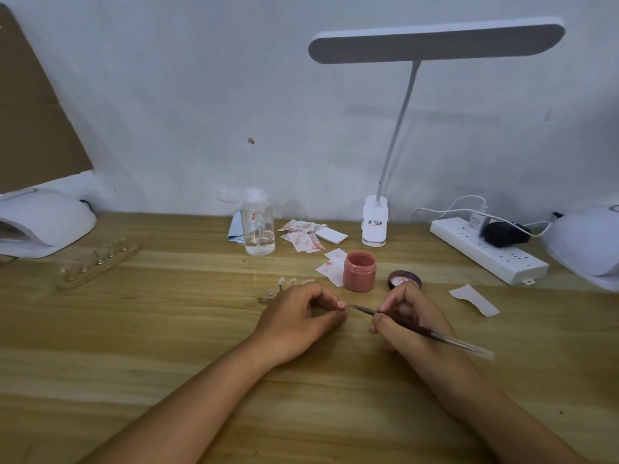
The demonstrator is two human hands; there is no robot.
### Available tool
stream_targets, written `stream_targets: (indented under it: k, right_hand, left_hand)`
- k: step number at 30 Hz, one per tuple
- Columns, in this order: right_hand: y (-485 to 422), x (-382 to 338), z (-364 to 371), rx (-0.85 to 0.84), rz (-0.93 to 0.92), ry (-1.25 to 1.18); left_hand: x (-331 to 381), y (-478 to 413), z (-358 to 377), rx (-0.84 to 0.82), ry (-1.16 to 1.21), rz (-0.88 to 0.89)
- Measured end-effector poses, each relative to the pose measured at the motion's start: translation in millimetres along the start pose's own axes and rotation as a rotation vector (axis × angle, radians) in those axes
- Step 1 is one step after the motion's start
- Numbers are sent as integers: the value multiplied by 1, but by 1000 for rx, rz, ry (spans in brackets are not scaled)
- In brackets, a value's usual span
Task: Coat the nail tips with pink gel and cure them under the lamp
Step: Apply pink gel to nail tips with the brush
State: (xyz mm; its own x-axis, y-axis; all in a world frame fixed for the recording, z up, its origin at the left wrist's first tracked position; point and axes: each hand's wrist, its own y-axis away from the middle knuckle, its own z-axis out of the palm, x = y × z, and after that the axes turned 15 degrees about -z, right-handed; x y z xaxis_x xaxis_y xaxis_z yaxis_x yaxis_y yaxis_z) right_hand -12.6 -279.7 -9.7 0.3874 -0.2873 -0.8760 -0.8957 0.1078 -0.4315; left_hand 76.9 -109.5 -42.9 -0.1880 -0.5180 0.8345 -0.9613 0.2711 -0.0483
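My left hand [298, 318] pinches a small nail tip [342, 305] between thumb and fingers near the table's middle. My right hand [407, 321] grips a thin brush [435, 334], and its bristle end touches the nail tip. Just behind my hands stands an open jar of pink gel [359, 271] with its lid [404, 279] lying to the right. More nail tips on a small holder [284, 286] lie behind my left hand. A white curing lamp [43, 221] sits at the far left, and a second lamp [586, 244] at the far right.
A wooden stand with pegs [97, 264] lies in front of the left lamp. A clear pump bottle [257, 222], pink-stained paper wipes [303, 236], a clip-on desk lamp [375, 226] and a white power strip [489, 251] line the wall. A paper scrap [474, 299] lies at right.
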Motion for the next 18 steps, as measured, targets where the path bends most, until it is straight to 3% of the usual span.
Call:
stream_targets:
  k: [18]
  right_hand:
    - [0,1,-1,8,-11,-75]
  left_hand:
    - [0,0,0,-9,28,53]
